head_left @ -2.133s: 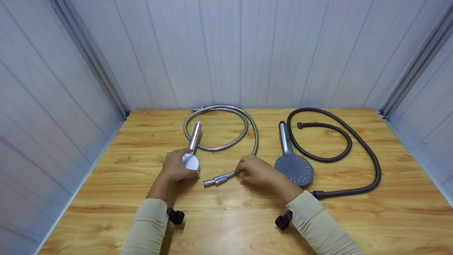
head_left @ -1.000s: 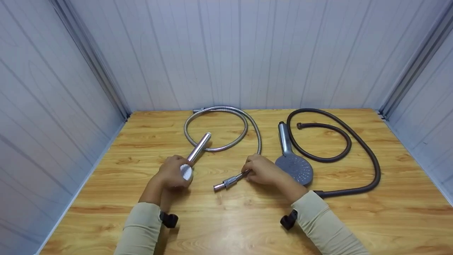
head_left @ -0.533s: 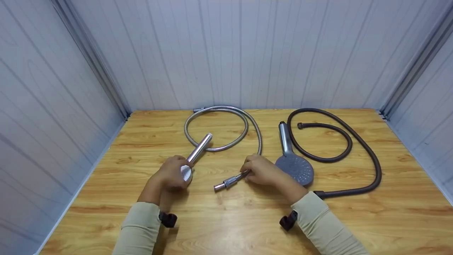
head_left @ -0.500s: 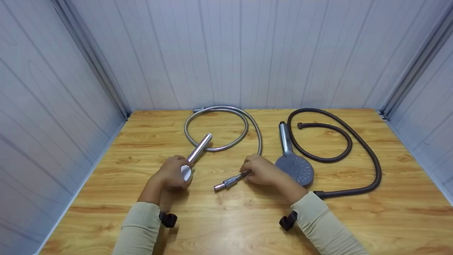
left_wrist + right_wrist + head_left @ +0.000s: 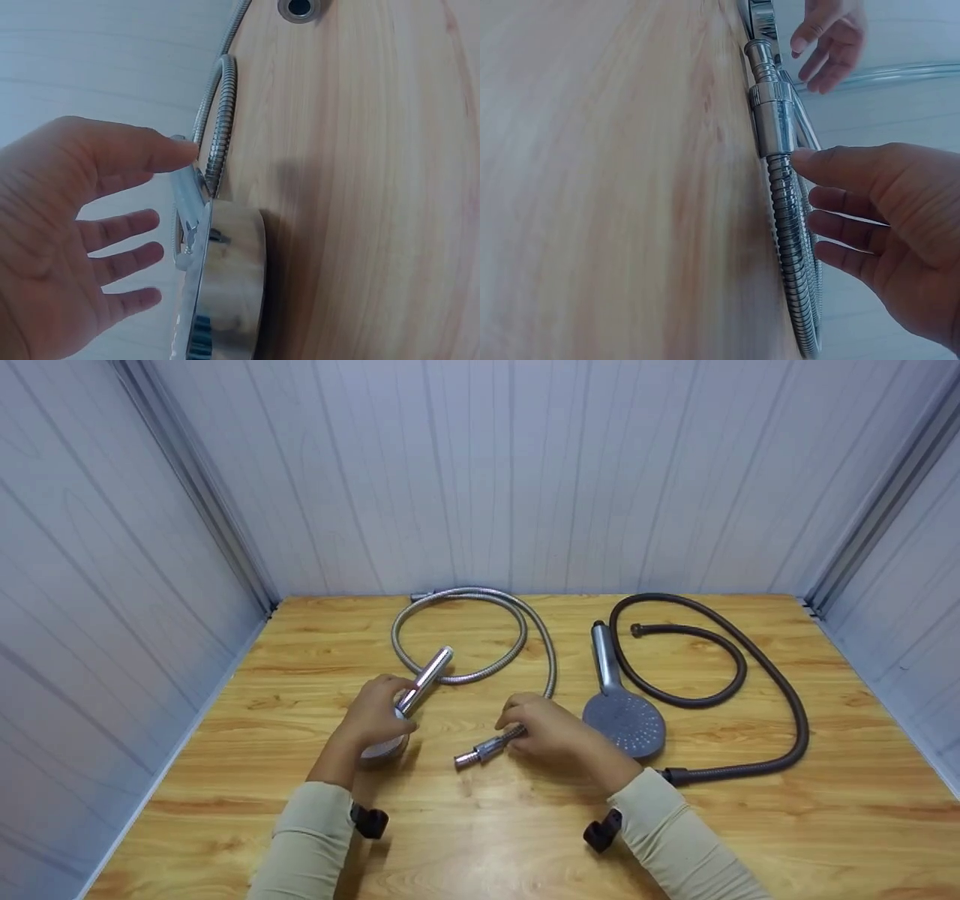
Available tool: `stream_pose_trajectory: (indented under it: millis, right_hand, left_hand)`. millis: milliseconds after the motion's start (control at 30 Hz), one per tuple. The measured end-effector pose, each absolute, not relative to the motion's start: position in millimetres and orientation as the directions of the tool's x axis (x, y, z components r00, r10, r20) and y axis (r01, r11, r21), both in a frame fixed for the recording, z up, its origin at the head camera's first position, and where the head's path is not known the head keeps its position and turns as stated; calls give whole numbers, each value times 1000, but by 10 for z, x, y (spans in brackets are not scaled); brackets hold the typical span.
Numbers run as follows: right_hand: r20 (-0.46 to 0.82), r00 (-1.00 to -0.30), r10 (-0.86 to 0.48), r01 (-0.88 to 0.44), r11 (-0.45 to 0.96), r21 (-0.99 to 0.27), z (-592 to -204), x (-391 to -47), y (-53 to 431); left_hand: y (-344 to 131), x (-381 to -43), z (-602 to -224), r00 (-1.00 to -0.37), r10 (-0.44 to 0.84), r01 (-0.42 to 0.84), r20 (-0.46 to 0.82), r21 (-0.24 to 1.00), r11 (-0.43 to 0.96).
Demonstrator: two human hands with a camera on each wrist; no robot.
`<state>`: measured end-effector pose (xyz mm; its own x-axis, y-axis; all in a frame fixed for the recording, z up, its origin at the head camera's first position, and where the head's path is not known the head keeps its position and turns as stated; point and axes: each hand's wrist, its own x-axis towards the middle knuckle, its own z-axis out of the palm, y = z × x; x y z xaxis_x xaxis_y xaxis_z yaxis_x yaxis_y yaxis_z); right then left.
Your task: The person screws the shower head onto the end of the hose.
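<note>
A chrome hand shower [image 5: 424,684] lies on the table, its handle slanting away to the right and its round head [image 5: 232,281] toward me. Just over it is my left hand [image 5: 377,711], thumb and fingers spread apart with nothing between them in the left wrist view. To the right lies a chrome shower hose [image 5: 551,660], with its metal end fitting [image 5: 774,124] pointing left toward me. My right hand [image 5: 541,727] is close by this hose; in the right wrist view the thumb tip overlaps the hose just behind the fitting, and the fingers are loosely spread.
A grey hand shower [image 5: 624,724] lies right of my right hand. Beside it a dark hose [image 5: 784,682] curves across the right side, one end passing near my right sleeve. Pale panel walls [image 5: 480,472] enclose the wooden table [image 5: 480,840] at the back and sides.
My left hand has loosened from the chrome hand shower, which earlier turned and shifted toward me. My right hand has opened away from the hose, which it earlier moved slightly right.
</note>
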<state>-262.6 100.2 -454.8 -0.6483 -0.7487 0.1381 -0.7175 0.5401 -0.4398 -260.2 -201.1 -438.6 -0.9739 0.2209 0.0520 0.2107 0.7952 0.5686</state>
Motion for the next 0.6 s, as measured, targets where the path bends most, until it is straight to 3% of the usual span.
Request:
stream_pose_trajectory:
  millis: [267, 600]
  right_hand:
    - [110, -668, -736, -670, 530, -519, -4596, -2633, 997]
    - [79, -646, -759, -665, 509, -547, -4637, -2651, 902]
  left_hand:
    - [-1929, -2712, -4463, -974, 195, 225, 113, 573, 788]
    - [-1883, -2826, -4539, -988, 146, 144, 39, 547, 825]
